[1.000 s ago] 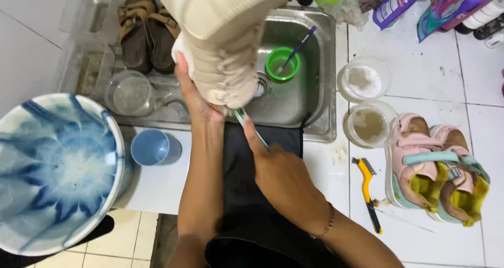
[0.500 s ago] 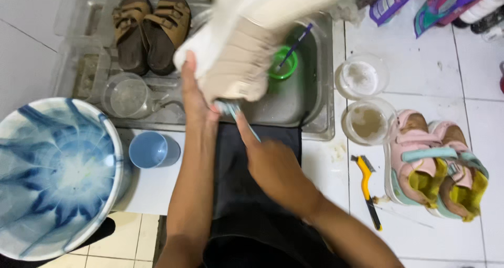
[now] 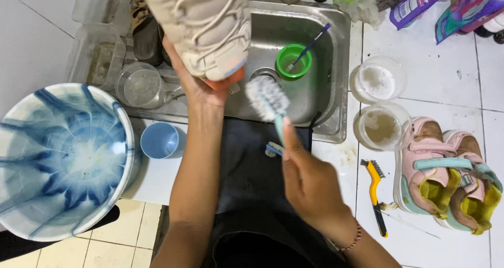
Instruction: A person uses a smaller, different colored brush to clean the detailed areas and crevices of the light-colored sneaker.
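Observation:
My left hand (image 3: 202,87) grips a beige lace-up sneaker (image 3: 202,26) from below and holds it up over the left side of the steel sink (image 3: 315,47). My right hand (image 3: 310,181) holds a teal-handled toothbrush (image 3: 269,101) with its white bristle head pointing up, just right of the sneaker's toe and apart from it. Both forearms reach over a dark cloth (image 3: 247,163) at the counter's front edge.
In the sink stands a green cup (image 3: 294,61) with a purple toothbrush. A blue-and-white basin (image 3: 58,158) and small blue cup (image 3: 160,140) sit left. Two clear bowls (image 3: 379,105), a yellow wire brush (image 3: 376,192) and pink children's sandals (image 3: 446,176) lie right. Brown sandals rest behind.
The brush has come off the sneaker and moved right and down, bristles now free. The sneaker has been lifted and turned toward the upper left.

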